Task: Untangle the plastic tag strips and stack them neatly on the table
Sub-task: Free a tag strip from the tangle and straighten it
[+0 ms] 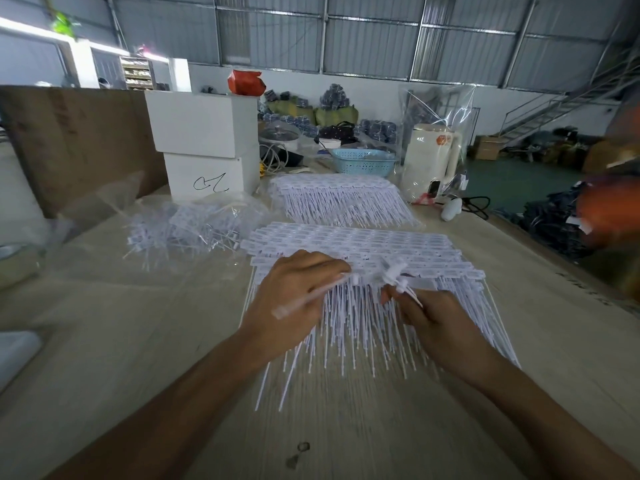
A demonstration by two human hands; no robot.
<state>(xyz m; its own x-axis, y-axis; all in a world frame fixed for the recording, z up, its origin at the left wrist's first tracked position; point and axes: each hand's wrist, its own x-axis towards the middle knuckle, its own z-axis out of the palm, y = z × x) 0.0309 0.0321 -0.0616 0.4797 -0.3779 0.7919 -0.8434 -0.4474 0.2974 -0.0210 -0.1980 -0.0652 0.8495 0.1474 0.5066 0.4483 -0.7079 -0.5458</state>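
Seen from a head-worn camera, looking down over two bare forearms onto a pale wooden tabletop [346, 427] in a warehouse.

Left hand [294, 292] curled round one end of a single white plastic tag strip [349, 282]; right hand [429, 323] pinching the other end near its knotted, twisted middle. Both hands grasping, then, and likely pulling apart to free the snag. Motion blur, so exact finger positions hard to tell.

Held just above the near stack of tag strips [363, 247], probably so the freed strip can drop straight onto it. Stack laid with flat label heads along the far edge and thin tails fanning toward the viewer, all aligned the same way.

Behind it, a second finished stack [339, 195], same orientation, slightly apart. To the left, a loose tangled heap of strips [187, 226] spilling from a clear plastic bag [104, 209]: seemingly the remaining supply, kept within the left hand's reach.

Farther back: two stacked white boxes [204, 140] with a red packet [244, 82] on top, a blue perforated basket [363, 161], and a cream electric kettle [431, 157] inside a clear bag.

Task seemingly well along, tangled heap still to clear.
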